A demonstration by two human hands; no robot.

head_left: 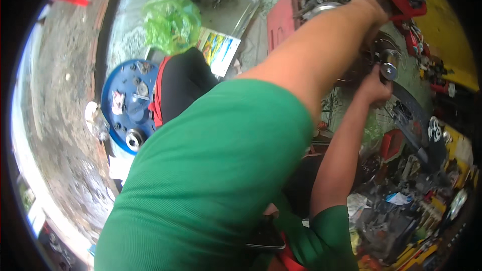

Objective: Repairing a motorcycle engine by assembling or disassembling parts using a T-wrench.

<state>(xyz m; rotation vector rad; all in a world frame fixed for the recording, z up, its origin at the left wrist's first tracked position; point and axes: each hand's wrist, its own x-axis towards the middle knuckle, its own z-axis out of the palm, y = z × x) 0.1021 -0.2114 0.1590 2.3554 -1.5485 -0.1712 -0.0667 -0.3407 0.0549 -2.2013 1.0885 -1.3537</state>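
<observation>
My left arm reaches across to the upper right, and my left hand (372,11) is over metal parts beside a red plastic bin (419,9). Its fingers are blurred and mostly hidden behind the wrist. Lower down, my right hand (376,89) is closed against a shiny metal cylinder (389,68) with a round end. The cylinder sits against a dark mechanical assembly (357,66), largely covered by my left forearm. A faded red crate (284,19) holding metal parts stands just left of my left hand.
On the left, a blue round tray (131,118) carries small parts. Near it lie a green plastic bag (170,22), a printed sheet (219,47) and a metal tray (246,17). A black curved fender-like piece (414,115) and cluttered tools (391,216) fill the right side.
</observation>
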